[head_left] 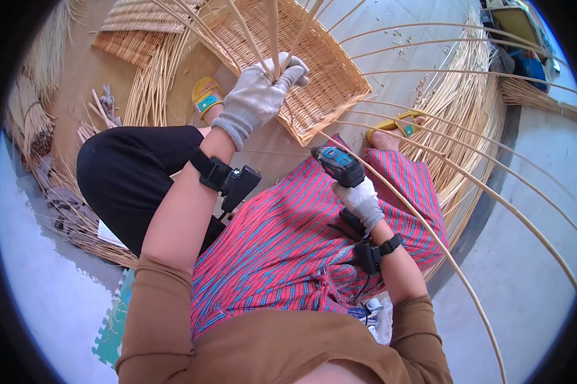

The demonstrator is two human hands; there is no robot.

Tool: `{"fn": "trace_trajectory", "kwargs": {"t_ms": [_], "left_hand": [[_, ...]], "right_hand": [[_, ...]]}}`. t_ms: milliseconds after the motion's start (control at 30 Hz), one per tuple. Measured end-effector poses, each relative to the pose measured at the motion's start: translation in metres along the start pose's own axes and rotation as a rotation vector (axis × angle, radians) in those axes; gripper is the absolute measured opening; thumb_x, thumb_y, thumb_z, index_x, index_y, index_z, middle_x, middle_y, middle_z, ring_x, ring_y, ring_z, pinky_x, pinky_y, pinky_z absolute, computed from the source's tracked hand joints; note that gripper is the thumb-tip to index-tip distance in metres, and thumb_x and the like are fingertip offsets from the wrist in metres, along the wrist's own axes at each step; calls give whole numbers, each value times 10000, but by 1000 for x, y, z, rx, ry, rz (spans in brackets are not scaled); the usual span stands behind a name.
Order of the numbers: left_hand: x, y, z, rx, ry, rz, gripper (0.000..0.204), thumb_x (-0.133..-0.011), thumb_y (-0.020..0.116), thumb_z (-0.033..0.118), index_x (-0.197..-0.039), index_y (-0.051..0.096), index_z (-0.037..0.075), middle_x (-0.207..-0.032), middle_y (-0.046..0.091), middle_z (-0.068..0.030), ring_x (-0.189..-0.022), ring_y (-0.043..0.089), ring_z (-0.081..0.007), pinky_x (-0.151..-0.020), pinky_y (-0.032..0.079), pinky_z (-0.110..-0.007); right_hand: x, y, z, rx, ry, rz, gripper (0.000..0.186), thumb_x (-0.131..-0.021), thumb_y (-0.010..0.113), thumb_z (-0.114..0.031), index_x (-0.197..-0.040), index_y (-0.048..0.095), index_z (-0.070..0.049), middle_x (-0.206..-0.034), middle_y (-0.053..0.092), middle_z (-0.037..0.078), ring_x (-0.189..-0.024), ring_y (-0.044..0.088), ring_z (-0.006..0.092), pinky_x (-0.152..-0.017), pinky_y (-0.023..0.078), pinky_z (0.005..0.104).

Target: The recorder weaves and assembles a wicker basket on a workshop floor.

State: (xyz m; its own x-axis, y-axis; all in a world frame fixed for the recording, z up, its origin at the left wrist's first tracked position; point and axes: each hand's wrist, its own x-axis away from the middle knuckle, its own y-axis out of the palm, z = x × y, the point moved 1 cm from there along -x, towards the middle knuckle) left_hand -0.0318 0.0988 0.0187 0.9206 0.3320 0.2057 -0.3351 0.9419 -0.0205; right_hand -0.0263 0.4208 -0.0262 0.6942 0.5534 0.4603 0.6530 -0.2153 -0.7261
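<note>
A rectangular woven wicker basket point(327, 77) stands in front of me, with long bare rods rising and fanning out from its edges. At its near left side, my left hand point(259, 93), in a pale grey work glove, is closed around a few upright wicker rods point(272, 32). In my gloved right hand point(360, 201) is a black and blue cordless drill point(341, 165), held over my lap. The drill points forward and left, toward the basket's near corner, and is apart from it. Its grip is mostly hidden by the hand.
Loose rods point(458, 96) lie in a wide heap at right, by my sandalled foot. Long rods arch across the right side. More woven work point(131, 45) lies at far left, above another rod bundle point(157, 89). A green foam mat point(112, 326) lies at lower left.
</note>
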Motion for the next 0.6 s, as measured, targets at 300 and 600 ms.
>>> {"fn": "trace_trajectory", "kwargs": {"t_ms": [300, 600], "left_hand": [[-5, -3, -8, 40, 43, -36, 182, -1025, 606, 202, -1089, 667, 42, -944, 745, -61, -947, 708, -137, -844, 530, -275], [-6, 2, -2, 19, -5, -20, 125, -1018, 605, 130, -1063, 688, 48, -942, 732, -30, -949, 688, -103, -854, 529, -246]], "right_hand": [[-10, -4, -9, -34, 99, -151, 428, -827, 695, -220, -1237, 641, -108, -1096, 711, 170, -1018, 679, 369, -861, 537, 426], [-11, 3, -2, -13, -64, -19, 329, -836, 612, -233, -1142, 646, -118, -996, 720, 172, -933, 679, 394, -802, 553, 466]]}}
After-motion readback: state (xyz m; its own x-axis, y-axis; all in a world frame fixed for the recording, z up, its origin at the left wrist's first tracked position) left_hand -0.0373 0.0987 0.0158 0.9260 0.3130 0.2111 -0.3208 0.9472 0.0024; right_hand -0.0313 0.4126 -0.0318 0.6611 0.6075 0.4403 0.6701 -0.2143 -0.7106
